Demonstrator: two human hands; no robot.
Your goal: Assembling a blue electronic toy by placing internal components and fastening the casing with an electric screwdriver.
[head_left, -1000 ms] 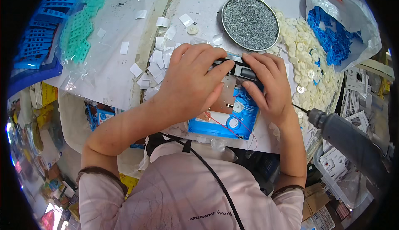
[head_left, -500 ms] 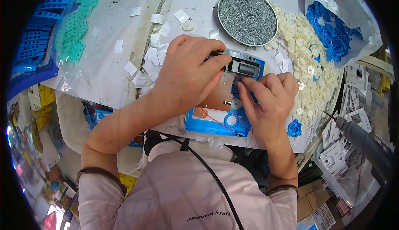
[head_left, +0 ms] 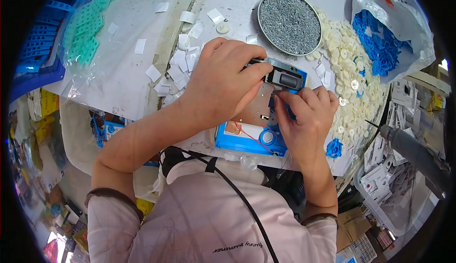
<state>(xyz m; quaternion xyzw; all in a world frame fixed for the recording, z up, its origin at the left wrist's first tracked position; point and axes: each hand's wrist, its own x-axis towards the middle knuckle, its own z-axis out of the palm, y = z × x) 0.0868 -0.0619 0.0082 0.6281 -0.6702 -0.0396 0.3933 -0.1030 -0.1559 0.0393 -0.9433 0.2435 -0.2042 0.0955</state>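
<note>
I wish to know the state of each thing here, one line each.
Left hand: holding black module.
Right hand: pinched, contents hidden.
Blue casing: open.
Brown board: partly hidden.
Round dish: full of screws.
Plastic bag: open, blue parts inside.
Cream discs: loosely heaped.
Grey driver: unheld.

Left hand [head_left: 227,80] curls palm-down while right hand [head_left: 308,115] pinches.

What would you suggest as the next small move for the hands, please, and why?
Perhaps ease the right hand back to check the upper right edge of the flat brown board, because the pinched fingertips hide that spot, just below the black rectangular mechanism, and what they may hold is unclear. The left hand touches the mechanism's left end, so it could probably brace it.
</note>
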